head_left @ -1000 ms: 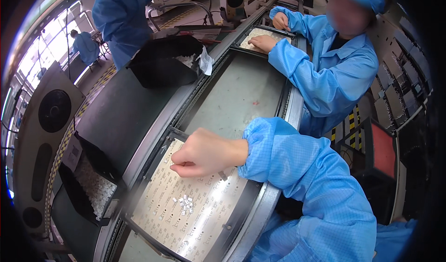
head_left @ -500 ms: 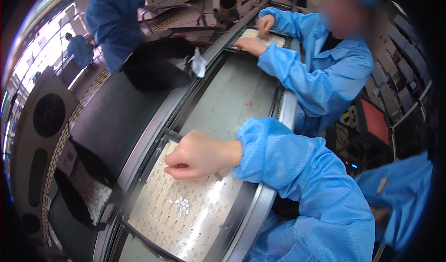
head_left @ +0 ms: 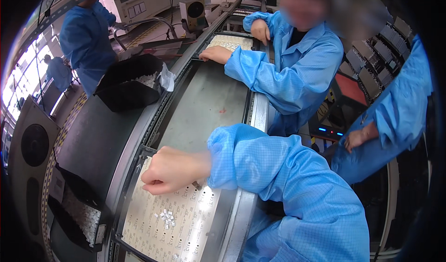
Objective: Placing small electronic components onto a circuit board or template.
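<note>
My right hand hovers over the upper part of a flat beige panel printed with rows of dark marks. Its fingers are curled into a closed grip, and whatever they may hold is hidden. Lower on the panel lies a loose cluster of small white pieces, with another small group by the bottom edge of the picture. A dark frame borders the panel, which lies on the conveyor line. My left hand is out of the picture.
Black bins with white pieces stand left of the rail: a near bin and a far bin with a white bag. A co-worker leans over another panel ahead. Another person is at right.
The view has shifted, so most things sit further left. My right hand stays closed above the panel. The co-worker's hands have moved apart, one lifting off the far panel.
</note>
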A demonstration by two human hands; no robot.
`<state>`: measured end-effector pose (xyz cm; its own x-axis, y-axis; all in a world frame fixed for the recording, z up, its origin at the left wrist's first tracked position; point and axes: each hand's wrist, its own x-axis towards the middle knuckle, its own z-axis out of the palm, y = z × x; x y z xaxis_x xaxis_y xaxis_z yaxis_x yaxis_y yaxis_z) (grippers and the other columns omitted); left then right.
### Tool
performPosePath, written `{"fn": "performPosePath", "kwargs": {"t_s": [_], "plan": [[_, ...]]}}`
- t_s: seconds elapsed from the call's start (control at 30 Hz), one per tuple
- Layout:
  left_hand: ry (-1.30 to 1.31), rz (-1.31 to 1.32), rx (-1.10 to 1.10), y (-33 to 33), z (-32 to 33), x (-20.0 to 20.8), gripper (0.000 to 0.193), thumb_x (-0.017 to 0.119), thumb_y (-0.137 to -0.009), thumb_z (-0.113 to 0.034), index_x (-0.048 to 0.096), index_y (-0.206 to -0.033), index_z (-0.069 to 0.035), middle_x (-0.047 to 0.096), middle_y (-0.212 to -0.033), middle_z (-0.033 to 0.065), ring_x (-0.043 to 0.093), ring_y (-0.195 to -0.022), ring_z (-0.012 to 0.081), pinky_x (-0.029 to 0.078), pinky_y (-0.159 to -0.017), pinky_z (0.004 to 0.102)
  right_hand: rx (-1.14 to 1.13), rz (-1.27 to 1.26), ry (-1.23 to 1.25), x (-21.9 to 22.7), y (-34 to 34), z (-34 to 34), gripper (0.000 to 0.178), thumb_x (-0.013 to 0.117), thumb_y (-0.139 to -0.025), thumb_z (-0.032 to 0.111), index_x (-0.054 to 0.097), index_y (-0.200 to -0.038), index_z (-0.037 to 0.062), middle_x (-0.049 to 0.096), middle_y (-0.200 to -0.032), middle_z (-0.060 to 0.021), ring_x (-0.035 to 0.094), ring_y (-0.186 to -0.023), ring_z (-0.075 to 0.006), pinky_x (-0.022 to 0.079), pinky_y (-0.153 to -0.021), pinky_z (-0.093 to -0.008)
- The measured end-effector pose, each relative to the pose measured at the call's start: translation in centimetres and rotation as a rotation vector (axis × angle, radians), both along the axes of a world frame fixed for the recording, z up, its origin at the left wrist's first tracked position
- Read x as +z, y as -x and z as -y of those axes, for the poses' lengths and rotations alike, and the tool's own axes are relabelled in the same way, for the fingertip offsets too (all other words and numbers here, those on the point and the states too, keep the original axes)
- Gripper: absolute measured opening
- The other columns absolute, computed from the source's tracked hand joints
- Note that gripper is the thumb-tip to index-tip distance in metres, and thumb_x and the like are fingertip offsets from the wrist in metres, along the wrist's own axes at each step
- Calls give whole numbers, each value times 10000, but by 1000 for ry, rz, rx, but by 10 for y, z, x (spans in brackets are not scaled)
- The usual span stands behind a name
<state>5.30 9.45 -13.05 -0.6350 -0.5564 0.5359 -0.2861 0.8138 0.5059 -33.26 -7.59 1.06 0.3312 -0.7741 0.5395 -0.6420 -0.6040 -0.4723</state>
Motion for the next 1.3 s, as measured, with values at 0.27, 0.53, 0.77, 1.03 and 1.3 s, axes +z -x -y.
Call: {"fn": "performPosePath", "kwargs": {"t_s": [0.27, 0.53, 0.77, 1.03, 1.3], "plan": [[20, 29, -83, -4, 19, 0, 197, 696, -856, -238, 741, -994, -106, 727, -983, 65, 664, -934, 225, 488, -821, 407, 8, -13, -16, 0, -1, 2, 323, 609, -903, 215, 559, -629, 52, 548, -542, -112, 554, -501, -316, 442, -485, -405], [40, 63, -116, -13, 24, 5, 207, 700, -846, -244, 745, -998, -110, 722, -980, 69, 658, -933, 233, 481, -828, 412, -1, -23, 1, 1, -1, 0, 349, 616, -910, 233, 539, -622, 51, 537, -539, -117, 543, -502, -325, 427, -482, -414], [41, 116, -138, -28, 30, 9, 217, 703, -838, -248, 748, -1002, -113, 718, -977, 72, 652, -933, 240, 475, -835, 416, -54, -71, -26, 1, 1, 4, 309, 619, -884, 262, 616, -632, 85, 574, -541, -91, 588, -519, -301, 466, -508, -403], [21, 142, -100, -37, 12, 13, 229, 707, -828, -254, 751, -1006, -117, 714, -974, 75, 646, -933, 247, 468, -843, 420, -332, -81, -96, 13, 7, 15, 317, 610, -910, 292, 631, -708, 49, 601, -635, -171, 609, -609, -378, 477, -572, -468], [66, 179, 130, -44, -70, 35, 240, 710, -819, -259, 754, -1011, -121, 709, -971, 78, 639, -932, 255, 461, -850, 425, -454, -328, -1023, 30, 76, 0, 697, 458, -966, 666, 769, -845, 54, 662, -687, -110, 651, -741, -284, 510, -754, -416]]}}
